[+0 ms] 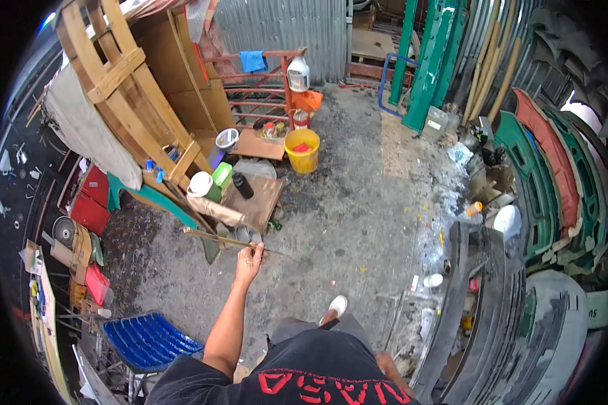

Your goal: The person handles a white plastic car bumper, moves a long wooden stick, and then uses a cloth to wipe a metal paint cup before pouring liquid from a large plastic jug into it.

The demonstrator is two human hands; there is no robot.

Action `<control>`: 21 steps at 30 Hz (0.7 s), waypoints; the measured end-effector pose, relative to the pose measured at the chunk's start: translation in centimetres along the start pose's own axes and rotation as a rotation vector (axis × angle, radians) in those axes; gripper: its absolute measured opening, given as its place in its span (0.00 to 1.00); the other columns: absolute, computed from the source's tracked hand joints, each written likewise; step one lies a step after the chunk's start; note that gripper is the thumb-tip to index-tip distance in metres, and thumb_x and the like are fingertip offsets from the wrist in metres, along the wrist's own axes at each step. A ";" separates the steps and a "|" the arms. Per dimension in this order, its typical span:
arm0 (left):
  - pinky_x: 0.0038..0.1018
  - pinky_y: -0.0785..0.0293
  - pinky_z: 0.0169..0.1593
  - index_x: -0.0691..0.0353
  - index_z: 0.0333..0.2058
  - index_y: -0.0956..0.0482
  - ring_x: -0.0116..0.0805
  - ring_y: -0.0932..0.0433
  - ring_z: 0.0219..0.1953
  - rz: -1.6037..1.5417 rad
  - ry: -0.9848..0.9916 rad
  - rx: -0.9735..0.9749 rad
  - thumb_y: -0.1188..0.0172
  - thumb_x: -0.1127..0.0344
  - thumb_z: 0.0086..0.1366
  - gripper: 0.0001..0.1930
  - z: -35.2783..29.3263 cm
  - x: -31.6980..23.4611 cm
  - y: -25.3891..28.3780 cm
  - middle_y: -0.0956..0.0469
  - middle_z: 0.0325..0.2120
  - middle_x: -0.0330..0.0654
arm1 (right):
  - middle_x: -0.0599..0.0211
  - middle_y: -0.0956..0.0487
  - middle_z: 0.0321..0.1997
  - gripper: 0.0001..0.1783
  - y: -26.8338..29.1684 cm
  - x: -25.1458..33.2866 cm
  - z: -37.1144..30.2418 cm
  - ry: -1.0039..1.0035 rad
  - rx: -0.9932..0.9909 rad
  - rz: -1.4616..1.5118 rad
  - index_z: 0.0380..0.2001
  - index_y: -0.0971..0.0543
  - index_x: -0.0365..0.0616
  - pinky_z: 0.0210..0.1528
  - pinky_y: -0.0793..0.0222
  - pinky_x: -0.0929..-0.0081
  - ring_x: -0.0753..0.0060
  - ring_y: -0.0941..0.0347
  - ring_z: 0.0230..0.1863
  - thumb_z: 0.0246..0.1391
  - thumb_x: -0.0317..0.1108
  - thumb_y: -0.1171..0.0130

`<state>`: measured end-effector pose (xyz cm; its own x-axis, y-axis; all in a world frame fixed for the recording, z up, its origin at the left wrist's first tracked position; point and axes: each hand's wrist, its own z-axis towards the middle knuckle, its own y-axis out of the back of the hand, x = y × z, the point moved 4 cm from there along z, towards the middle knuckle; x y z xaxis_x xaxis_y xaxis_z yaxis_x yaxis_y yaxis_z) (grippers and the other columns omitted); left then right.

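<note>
Stretched out ahead of me, my left hand (250,255) is closed around a thin stick (213,236). The stick lies roughly level across my fist; its thicker, light brown end points left and a thin dark end sticks out to the right. Just beyond it stands a low wooden table (260,208) with a black bottle (242,185), a white tub (200,183) and a light green container (221,174) on it. My right hand (387,364) is low beside my body, partly hidden by my shirt, and its fingers cannot be made out.
A yellow bucket (302,160) stands ahead beside a red metal rack (263,81). A blue chair (148,339) is at lower left, a wooden frame (138,94) leans at upper left. Dark bumpers (483,304) and stacked car panels (550,169) line the right side.
</note>
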<state>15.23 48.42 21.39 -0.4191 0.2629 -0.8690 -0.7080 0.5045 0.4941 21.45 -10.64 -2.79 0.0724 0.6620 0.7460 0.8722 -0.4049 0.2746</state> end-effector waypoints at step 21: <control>0.45 0.34 0.28 0.72 0.26 0.28 0.61 0.26 0.25 0.233 -0.234 -0.084 0.48 0.56 0.65 0.20 48.1 -18.5 -17.8 0.29 0.19 0.61 | 0.57 0.21 0.34 0.19 31.9 8.8 34.0 -0.354 -0.038 0.454 0.38 0.21 0.42 0.37 0.26 0.59 0.60 0.23 0.38 0.51 0.46 0.43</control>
<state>62.92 74.09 27.48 -0.4403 0.5499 -0.7098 -0.6569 0.3415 0.6722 66.32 3.72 -8.07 0.5987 0.5844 0.5478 0.6981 -0.7160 0.0009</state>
